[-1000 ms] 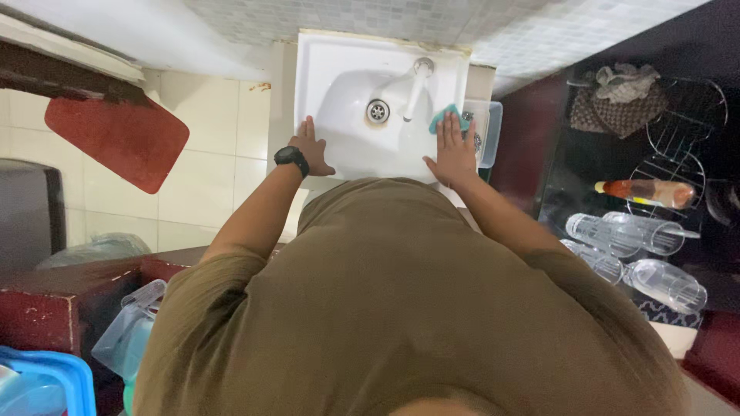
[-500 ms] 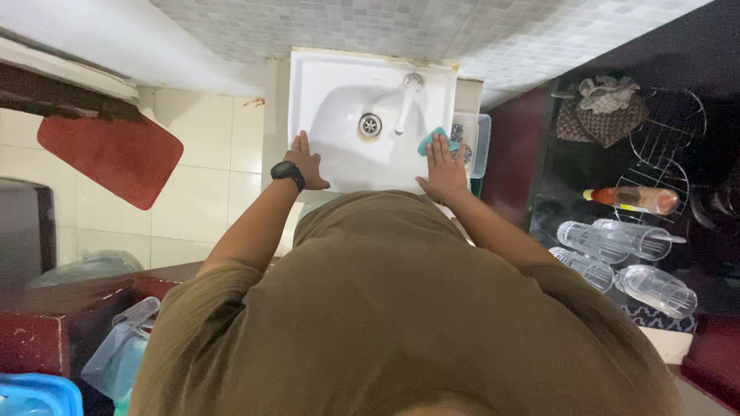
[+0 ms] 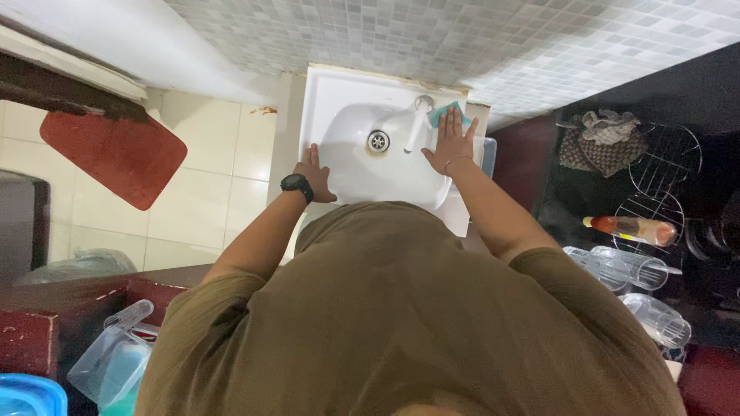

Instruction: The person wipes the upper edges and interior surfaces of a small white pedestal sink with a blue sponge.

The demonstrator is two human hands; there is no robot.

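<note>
Up at the white sink (image 3: pixel 331 92), both hands are spread flat.

Pressed under the right hand (image 3: pixel 450 146), fingers splayed, a teal cloth (image 3: pixel 444 113) lies on the rim just beside the faucet (image 3: pixel 419 117). Open and empty, the left hand (image 3: pixel 314 174), a black watch (image 3: pixel 296 185) at its wrist, rests on the sink's near-left edge.

A home washroom; white sink (image 3: pixel 331 92), mosaic wall tiles (image 3: pixel 462 38).

We see a small teal cloth (image 3: pixel 445 114) lying flat on the right rim of the white sink (image 3: pixel 331 92), just beside the base of the tap (image 3: pixel 418 119). Only its far edge shows. The sink is a white rectangular basin with a round metal drain (image 3: pixel 378 141) at its middle.
</note>
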